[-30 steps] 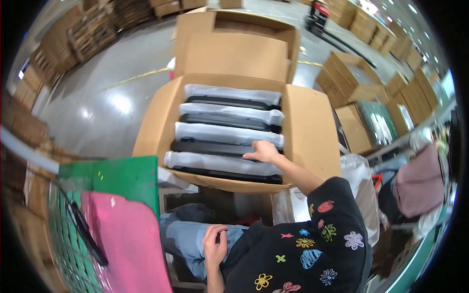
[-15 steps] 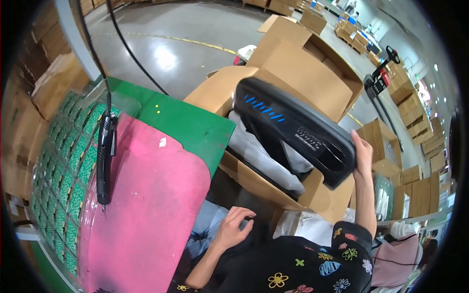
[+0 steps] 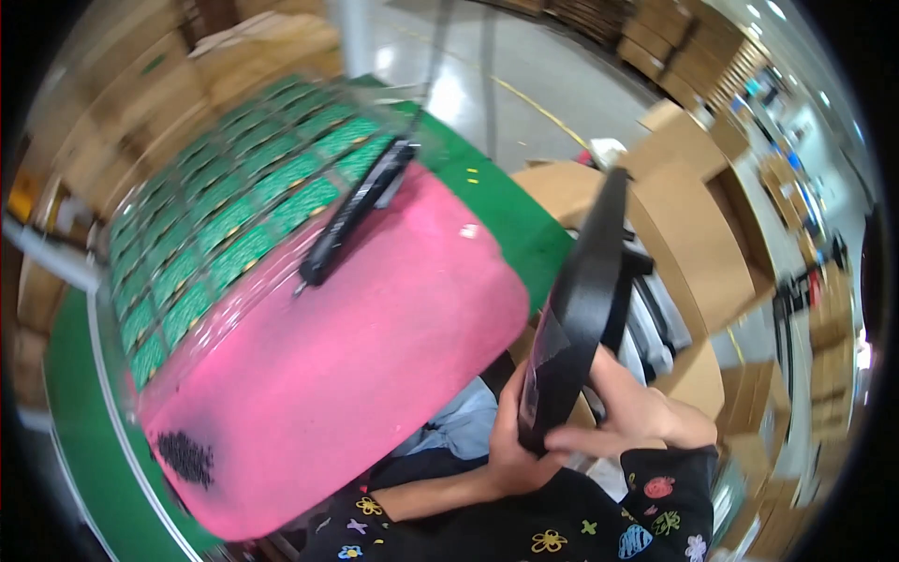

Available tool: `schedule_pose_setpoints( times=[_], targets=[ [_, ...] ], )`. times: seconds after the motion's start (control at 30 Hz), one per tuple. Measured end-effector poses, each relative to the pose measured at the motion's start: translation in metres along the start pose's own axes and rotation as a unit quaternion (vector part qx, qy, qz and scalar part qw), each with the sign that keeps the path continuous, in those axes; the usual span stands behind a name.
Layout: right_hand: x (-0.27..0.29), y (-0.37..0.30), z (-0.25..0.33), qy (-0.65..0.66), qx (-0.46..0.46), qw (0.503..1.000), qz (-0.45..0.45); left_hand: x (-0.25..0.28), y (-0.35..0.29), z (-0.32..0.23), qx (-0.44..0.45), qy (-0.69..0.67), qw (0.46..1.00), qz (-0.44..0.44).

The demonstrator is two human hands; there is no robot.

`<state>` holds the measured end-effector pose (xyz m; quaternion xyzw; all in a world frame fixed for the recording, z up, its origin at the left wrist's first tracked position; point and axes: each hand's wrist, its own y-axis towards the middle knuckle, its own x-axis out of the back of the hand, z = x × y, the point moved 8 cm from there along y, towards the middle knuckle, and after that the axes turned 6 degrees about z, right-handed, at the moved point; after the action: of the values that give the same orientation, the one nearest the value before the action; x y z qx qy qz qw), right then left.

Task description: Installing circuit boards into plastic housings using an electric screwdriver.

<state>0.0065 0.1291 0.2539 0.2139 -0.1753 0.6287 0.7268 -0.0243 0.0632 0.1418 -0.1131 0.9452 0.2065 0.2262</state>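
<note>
A long black plastic housing (image 3: 581,309) stands tilted up, nearly edge-on, between me and an open carton. My left hand (image 3: 515,445) is closed round its lower end from the left. On the other side, my right hand (image 3: 627,407) grips the same lower end, the thumb lying across the near edge. The housing's patterned face is mostly turned out of sight. To the left of it, a black electric screwdriver (image 3: 356,215) hangs tilted on its cord above a pink mat (image 3: 375,347).
Beyond the mat lies a clear tray of green circuit boards (image 3: 215,225). Small black screws (image 3: 185,457) are heaped at the mat's near left corner. The open carton (image 3: 688,220) at the right holds grey-wrapped parts (image 3: 651,328). The green tabletop (image 3: 524,220) edges the mat.
The black housing has come out from over the carton and been turned edge-on, closer to me. My left hand, empty before, now grips it too. The view has swung left.
</note>
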Motion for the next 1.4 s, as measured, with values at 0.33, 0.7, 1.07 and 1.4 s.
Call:
schedule_pose_setpoints(
  times=[0.33, 0.7, 1.07, 1.4],
  targets=[
    [-0.054, 0.077, 0.003, -0.474, 0.109, 0.843, 0.229, 0.067, -0.064, -0.079, 0.016, -0.305, 0.944, -0.127],
    [-0.116, 0.082, -0.022, -0.298, 0.233, 0.822, 0.427, 0.119, -0.151, -0.116, 0.49, -0.078, 0.863, -0.096],
    [-0.146, 0.13, 0.017, -0.272, 0.323, 0.831, 0.361, 0.191, 0.002, -0.217, 0.046, 0.793, 0.603, -0.078],
    [-0.022, 0.313, -0.049, -0.443, 0.132, 0.886, 0.037, 0.204, 0.004, -0.202, 0.094, 0.722, 0.685, -0.027]
  ],
)
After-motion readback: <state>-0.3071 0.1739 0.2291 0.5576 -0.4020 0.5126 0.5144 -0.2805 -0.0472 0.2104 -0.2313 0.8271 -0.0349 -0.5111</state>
